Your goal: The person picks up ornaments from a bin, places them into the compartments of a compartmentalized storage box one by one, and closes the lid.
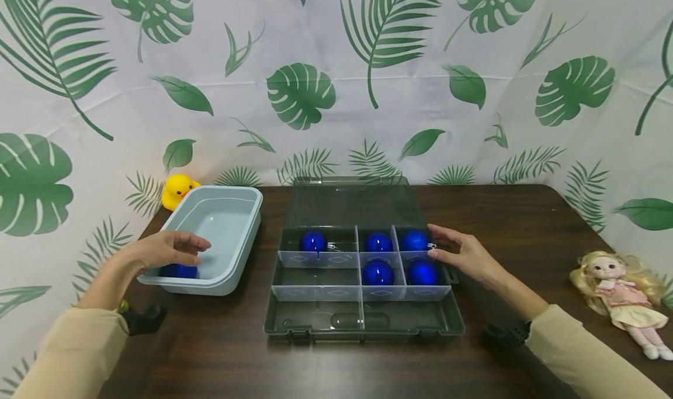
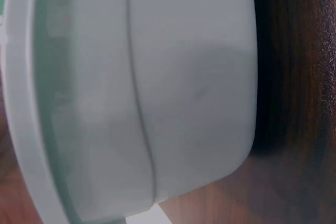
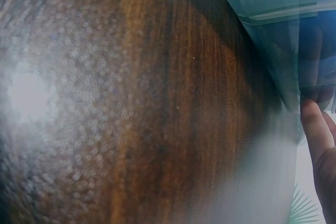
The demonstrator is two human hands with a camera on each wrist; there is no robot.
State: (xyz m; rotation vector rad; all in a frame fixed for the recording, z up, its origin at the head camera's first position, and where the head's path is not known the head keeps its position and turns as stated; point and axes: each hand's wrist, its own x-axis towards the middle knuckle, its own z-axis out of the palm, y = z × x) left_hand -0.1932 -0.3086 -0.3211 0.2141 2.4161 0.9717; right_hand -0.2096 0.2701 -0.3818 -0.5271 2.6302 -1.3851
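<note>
A grey see-through organizer box (image 1: 318, 314) stands with its lid raised at the back. Five blue bauble ornaments sit in its back and middle rows, among them a glittery bauble (image 1: 414, 240) at the back right with its silver cap facing right. My right hand (image 1: 468, 256) is at the box's right edge, finger and thumb extended close beside that bauble's cap. On the left, my left hand (image 1: 169, 249) hangs over a pale blue basin (image 1: 247, 259) with fingers loosely bent. Below it, a blue bauble (image 1: 179, 271) lies in the basin, partly hidden by the hand.
A yellow rubber duck (image 1: 177, 191) stands behind the basin at the left. A blond doll (image 1: 623, 299) lies at the far right. The dark wooden table (image 1: 368, 370) extends in front of the box, and a leaf-print cloth (image 1: 336, 148) hangs behind.
</note>
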